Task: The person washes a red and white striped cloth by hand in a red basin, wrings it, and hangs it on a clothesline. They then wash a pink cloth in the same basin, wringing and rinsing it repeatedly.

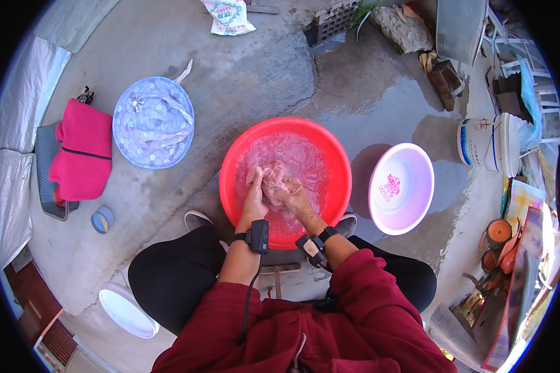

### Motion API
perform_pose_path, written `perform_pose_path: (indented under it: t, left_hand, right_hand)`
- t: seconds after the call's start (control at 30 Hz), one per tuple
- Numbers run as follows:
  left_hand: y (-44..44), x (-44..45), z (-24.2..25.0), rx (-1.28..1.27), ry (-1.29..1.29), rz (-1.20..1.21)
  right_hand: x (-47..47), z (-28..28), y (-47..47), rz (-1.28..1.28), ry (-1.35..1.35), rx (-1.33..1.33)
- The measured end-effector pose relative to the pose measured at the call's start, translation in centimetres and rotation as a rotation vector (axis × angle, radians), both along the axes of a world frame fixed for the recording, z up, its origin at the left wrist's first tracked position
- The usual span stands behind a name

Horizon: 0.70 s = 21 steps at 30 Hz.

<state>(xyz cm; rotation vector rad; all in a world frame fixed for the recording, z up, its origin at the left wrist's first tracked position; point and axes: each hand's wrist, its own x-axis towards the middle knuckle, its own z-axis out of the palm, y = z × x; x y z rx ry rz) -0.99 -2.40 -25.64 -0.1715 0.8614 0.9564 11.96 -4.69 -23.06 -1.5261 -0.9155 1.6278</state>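
Note:
A red plastic basin [339, 186] stands on the concrete ground between my feet, with soapy water and wet pinkish cloth in it. Bunched pale pink fabric [274, 179] is gathered over the water. My left hand [255, 198] presses against the bunch from the left, thumb pointing up. On the right, my right hand [295, 196] has its fingers curled round the same fabric. More cloth spreads under the water beyond both hands; its shape is hard to make out.
A lilac basin [401, 219] stands to the right, near a white bucket [487, 143]. At left are a round polka-dot cushion [154, 123], pink fabric [86, 149] over a grey crate [49, 163] and a small blue cup [102, 220]. A printed bag [228, 17] lies far ahead. Some ground is wet.

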Motion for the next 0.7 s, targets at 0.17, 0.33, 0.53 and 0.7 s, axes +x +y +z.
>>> perform_pose_path:
  t: [0.17,0.33,0.53,0.7]
  left_hand:
    - [0.2,-0.1,-0.5,-0.023,0.145,-0.009]
    - [1.6,1.9,1.8,0.003,0.401,-0.043]
    - [2.7,1.3,4.0,0.568,0.625,-0.103]
    - [1.3,0.2,3.8,0.702,1.719,-0.663]
  right_hand:
    - [-3.2,1.9,0.8,-0.082,-0.622,0.489]
    - [0.0,-0.5,4.5,-0.297,-0.362,0.070]
    - [5.4,-2.3,1.5,-0.339,-0.370,0.097]
    - [4.7,0.1,-0.4,-0.228,-1.058,0.079]
